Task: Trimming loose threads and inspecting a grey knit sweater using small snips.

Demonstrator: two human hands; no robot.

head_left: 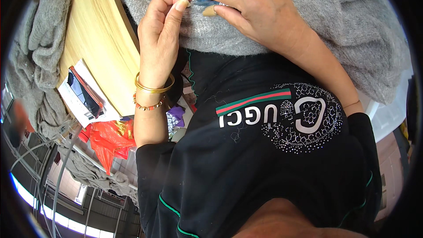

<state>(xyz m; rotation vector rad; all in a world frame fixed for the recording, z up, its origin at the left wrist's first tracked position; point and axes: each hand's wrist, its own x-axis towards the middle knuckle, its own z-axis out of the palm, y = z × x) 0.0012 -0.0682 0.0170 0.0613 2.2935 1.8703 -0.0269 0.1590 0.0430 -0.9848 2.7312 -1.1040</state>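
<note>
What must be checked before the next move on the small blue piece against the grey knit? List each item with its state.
1. Left hand fingers pinch near the small dark-blue shiny piece: ok.
2. Right hand presses that piece onto the fuzzy grey knitted garment: ok.
3. Piece fully in view: not ok, fingers cover part of it.
4. Piece fastened to knit: cannot tell.
5. Pale wooden tabletop beside the hands, holding the white booklet: ok.
</note>
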